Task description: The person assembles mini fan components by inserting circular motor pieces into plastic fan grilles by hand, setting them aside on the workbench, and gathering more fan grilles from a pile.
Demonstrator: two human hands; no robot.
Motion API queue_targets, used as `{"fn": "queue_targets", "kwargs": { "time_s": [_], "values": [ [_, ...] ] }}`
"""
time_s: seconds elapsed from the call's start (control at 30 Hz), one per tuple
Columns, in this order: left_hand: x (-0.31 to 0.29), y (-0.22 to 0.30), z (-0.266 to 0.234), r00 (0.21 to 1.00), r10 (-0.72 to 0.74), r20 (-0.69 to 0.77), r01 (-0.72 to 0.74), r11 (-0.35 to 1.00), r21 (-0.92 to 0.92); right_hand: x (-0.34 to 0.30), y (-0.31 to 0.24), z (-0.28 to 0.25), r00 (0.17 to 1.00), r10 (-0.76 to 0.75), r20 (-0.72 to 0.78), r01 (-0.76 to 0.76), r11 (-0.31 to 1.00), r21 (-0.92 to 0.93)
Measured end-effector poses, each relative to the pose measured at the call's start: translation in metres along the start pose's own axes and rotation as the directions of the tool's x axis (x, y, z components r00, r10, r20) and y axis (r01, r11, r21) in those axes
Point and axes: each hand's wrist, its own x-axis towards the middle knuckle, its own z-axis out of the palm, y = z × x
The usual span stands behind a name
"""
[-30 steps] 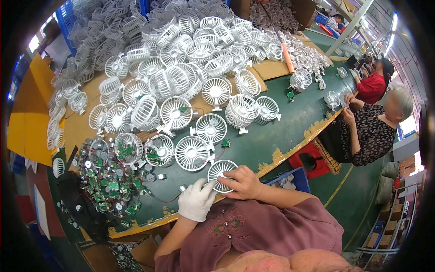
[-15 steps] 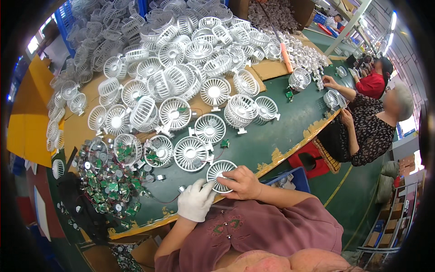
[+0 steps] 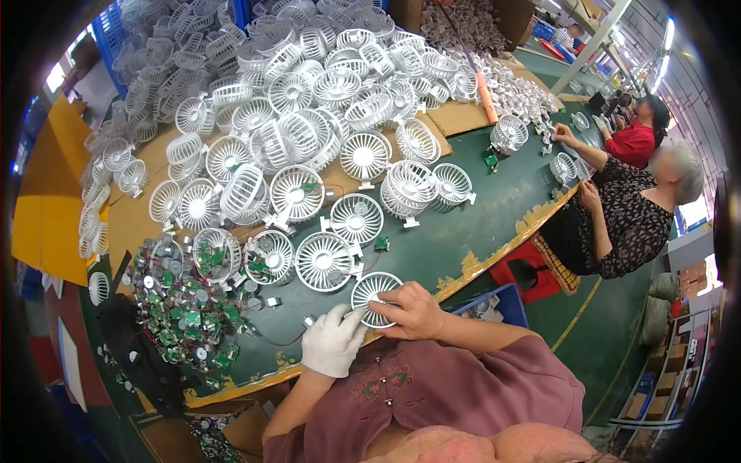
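Observation:
A white round fan grille (image 3: 376, 288) lies at the front edge of the green table, with both hands on it. My left hand (image 3: 333, 342), in a white glove, pinches its lower left rim. My bare right hand (image 3: 413, 310) grips the right side, fingers reaching over the grille's middle. What the fingertips press inside is hidden. By the gloved hand lies a small silver motor (image 3: 309, 321) with a thin dark wire. Just behind the held piece sit more white grilles, one (image 3: 326, 261) nearest, and a small green circuit board (image 3: 382, 244).
A heap of motors and green circuit boards (image 3: 189, 316) lies to the left. White grilles (image 3: 309, 100) pile high at the back on cardboard (image 3: 139, 197). An orange-handled tool (image 3: 487, 99) stands beyond. A co-worker (image 3: 629, 208) sits at right; a blue bin (image 3: 502, 305) is below the table edge.
My hands and the held grille stay almost still. At right, the co-worker's far hand has shifted slightly.

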Motion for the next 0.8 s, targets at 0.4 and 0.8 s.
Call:
{"fn": "queue_targets", "kwargs": {
  "time_s": [0.4, 0.8],
  "values": [
    [0.0002, 0.0030, -0.0024, 0.998, -0.055, 0.036, 0.056, 0.998, -0.029, -0.0008, 0.0004, 0.0004, 1.000, 0.003, 0.011, -0.003, 1.000, -0.001],
    [0.0000, 0.0039, -0.0026, 0.999, -0.047, 0.022, 0.048, 0.998, -0.032, -0.0016, 0.0001, 0.0015, 1.000, 0.003, 0.003, -0.003, 1.000, 0.008]
  ]
}}
